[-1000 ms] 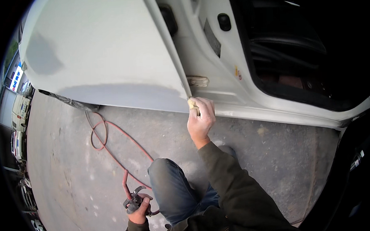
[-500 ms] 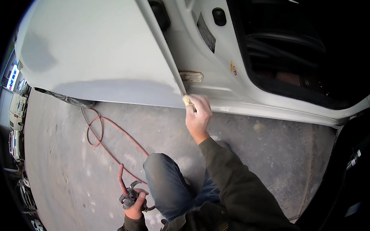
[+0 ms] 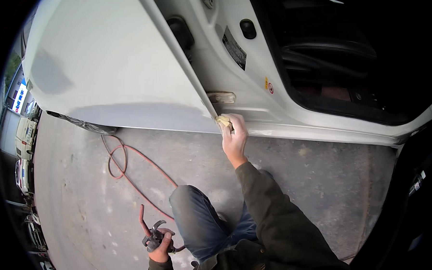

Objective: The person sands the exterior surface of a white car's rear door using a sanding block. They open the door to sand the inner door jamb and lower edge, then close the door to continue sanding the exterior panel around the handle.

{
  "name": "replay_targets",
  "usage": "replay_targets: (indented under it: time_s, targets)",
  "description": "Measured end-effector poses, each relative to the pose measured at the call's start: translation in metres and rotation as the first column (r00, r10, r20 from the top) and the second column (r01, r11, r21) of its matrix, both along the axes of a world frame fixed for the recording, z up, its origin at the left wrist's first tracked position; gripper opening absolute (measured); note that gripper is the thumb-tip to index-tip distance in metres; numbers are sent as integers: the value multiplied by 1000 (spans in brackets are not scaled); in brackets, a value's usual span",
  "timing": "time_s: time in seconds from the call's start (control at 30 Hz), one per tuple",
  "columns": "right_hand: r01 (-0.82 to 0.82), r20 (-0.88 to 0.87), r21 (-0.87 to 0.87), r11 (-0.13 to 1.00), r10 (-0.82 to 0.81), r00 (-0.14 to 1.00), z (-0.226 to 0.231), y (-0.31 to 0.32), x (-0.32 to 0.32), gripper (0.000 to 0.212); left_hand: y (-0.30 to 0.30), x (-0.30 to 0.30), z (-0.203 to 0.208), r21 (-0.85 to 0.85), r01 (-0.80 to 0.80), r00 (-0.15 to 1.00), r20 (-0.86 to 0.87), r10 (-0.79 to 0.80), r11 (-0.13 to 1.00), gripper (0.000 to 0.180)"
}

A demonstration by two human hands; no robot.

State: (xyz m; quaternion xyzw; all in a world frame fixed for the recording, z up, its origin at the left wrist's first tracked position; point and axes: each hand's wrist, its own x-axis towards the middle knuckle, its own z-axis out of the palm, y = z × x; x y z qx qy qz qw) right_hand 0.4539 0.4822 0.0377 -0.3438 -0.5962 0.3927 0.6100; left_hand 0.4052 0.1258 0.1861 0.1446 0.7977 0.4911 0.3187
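My right hand (image 3: 235, 136) is closed round a crumpled pale yellow cloth (image 3: 223, 120), pressed against the lower rear corner of the white car door (image 3: 126, 57). Grey sanded-looking patches show along the bottom of this door and near its far left. In my left hand (image 3: 161, 249), low and left of my knee, is a black air blow gun (image 3: 155, 235) with a short red tube sticking up from it. The fingers wrap its body, and the thumb lies on its near side.
A red air hose (image 3: 147, 158) loops over the concrete floor (image 3: 83, 189) by the wheel (image 3: 88, 125). Right of the door edge are the white door frame (image 3: 273, 118) and a dark seat (image 3: 323, 53). My knee (image 3: 190, 203) stands between both hands. Parked vehicles (image 3: 25, 136) line the far left.
The right hand has slid slightly down and toward me at the door's corner, showing more of the yellow cloth. My left hand keeps hold of the blow gun. The whole view has shifted a little.
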Motion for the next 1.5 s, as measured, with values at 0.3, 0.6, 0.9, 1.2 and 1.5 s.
replay_targets:
  time_s: [0.3,0.6,0.9,1.2,1.5]
  targets:
    - [233,-64,305,923,-224,972,44,-3,-23,25,-6,-1,-4,6,0,999,39,0,1000,21]
    - [175,-20,385,906,-182,983,54,-4,-16,24,-3,-3,-7,2,2,999,47,-2,1000,18]
    - [124,71,249,960,-146,987,0,-7,-13,21,0,-5,-7,-14,51,999,-11,-51,999,18]
    - [162,-82,395,904,-141,987,108,6,-10,23,-4,-3,-10,26,11,1000,-8,-11,1000,17]
    - [143,-52,413,900,-133,990,65,10,-1,30,1,-2,-8,0,31,999,15,-31,1000,18]
